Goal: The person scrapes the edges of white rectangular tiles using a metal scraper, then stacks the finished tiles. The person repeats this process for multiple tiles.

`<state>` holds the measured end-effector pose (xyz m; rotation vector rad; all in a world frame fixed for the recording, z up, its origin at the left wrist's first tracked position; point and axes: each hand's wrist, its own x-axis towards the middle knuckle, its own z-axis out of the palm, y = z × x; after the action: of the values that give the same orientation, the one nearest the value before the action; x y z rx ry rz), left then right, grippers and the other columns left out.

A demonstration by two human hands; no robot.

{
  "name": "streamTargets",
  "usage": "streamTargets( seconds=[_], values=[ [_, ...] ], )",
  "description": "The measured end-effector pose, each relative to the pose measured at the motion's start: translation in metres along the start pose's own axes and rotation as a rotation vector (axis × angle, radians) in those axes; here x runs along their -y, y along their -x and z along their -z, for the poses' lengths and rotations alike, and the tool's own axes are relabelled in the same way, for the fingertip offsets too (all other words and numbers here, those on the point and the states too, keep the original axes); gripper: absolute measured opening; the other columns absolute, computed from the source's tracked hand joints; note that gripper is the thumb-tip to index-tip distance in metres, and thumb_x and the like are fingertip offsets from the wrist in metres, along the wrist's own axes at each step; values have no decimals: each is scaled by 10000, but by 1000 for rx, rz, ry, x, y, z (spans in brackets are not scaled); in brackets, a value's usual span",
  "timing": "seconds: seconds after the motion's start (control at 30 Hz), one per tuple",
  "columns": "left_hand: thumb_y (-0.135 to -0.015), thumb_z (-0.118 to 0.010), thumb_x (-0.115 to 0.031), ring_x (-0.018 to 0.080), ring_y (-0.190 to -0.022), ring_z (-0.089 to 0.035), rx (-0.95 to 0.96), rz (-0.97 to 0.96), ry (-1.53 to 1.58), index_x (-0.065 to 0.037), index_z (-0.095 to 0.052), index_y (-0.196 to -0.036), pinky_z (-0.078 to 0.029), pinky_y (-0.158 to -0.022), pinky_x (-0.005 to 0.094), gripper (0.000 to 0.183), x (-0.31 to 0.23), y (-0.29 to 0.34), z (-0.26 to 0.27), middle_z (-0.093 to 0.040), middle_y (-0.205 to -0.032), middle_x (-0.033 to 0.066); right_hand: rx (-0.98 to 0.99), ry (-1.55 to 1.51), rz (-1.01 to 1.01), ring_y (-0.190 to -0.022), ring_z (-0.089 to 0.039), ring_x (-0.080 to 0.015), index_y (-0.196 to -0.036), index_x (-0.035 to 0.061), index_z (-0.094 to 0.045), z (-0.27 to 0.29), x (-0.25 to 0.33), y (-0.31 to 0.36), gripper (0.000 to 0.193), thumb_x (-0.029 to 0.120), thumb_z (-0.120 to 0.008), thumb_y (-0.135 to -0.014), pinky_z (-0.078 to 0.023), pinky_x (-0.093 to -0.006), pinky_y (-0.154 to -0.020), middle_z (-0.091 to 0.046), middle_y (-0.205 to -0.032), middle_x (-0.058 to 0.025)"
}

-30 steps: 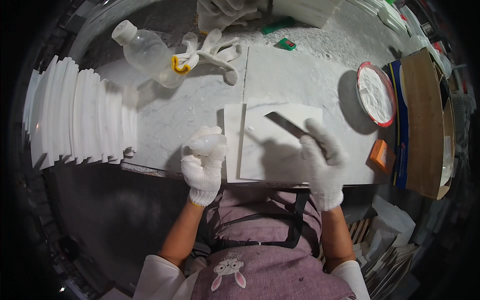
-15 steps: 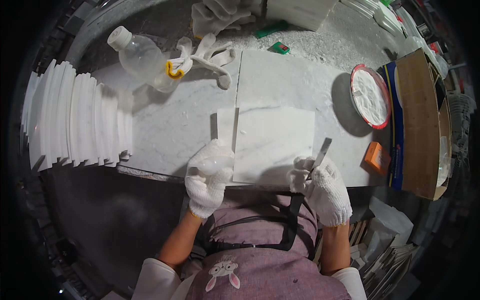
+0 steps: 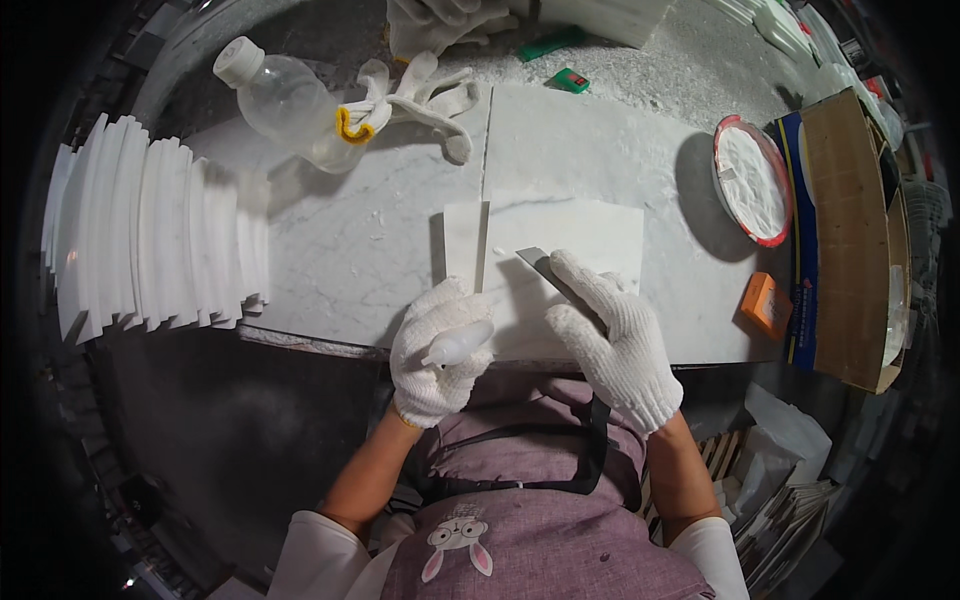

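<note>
My left hand (image 3: pixel 428 375), in a white knit glove, is closed around a small translucent squeeze bottle (image 3: pixel 462 342) whose nozzle points toward the lower left. Flat grey metal blade (image 3: pixel 534 260) in its grip, my gloved right hand (image 3: pixel 625 345) reaches over a square white stone tile (image 3: pixel 595 228). The blade's tip is just right of a small white blob (image 3: pixel 499 252) on the tile; whether it touches the stone I cannot tell. Along the tile's left side lies a narrow white strip (image 3: pixel 462 235), its near end behind my left hand.
Many white slabs (image 3: pixel 130 225) stand in a row at the left. A clear plastic bottle (image 3: pixel 290 110) and a spare glove (image 3: pixel 420 105) lie at the back. Right are a red-rimmed bowl of white powder (image 3: pixel 750 185), an orange box (image 3: pixel 766 304) and a cardboard box (image 3: pixel 840 240).
My right hand has moved left and away from me, carrying the blade over the tile near the blob. In my left hand the squeeze bottle has turned so its nozzle shows.
</note>
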<state>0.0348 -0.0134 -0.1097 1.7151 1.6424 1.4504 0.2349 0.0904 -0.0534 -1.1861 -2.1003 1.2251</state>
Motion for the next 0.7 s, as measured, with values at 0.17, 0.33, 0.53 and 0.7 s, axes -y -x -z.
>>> streamTargets(
  seconds=[0.17,0.33,0.53,0.7],
  values=[
    [-812,-728,-233,391,-1080,-640,13,-38,-25,-36,-737,-929,-498,-963,498,230,3,0,1,-717,-1066,126,55,150,-36,-786,-655,-297,-1307,103,-622,-2,13,-4,414,175,-667,-901,-515,-362,-712,-660,-926,-158],
    [-799,-740,-244,387,-1080,-641,-15,46,8,-28,-739,-965,-496,-964,492,272,5,6,-2,-718,-1066,128,64,316,-30,-748,-648,-281,-1285,153,-644,-8,19,-7,385,189,-667,-902,-507,-370,-673,-645,-839,-106],
    [-793,-740,-233,375,-1098,-637,-37,87,40,-28,-741,-1005,-496,-963,474,295,4,8,-4,-719,-1075,124,20,415,60,-671,-642,-303,-1343,233,-578,-15,12,-10,414,254,-614,-932,-503,-417,-582,-622,-799,-104],
    [-781,-744,-218,360,-1099,-639,-19,61,-3,-36,-742,-1015,-498,-965,463,296,2,3,-2,-720,-1083,119,-14,417,83,-653,-641,-308,-1344,234,-574,-19,9,-14,422,247,-621,-925,-496,-430,-557,-623,-812,-116]
  ],
)
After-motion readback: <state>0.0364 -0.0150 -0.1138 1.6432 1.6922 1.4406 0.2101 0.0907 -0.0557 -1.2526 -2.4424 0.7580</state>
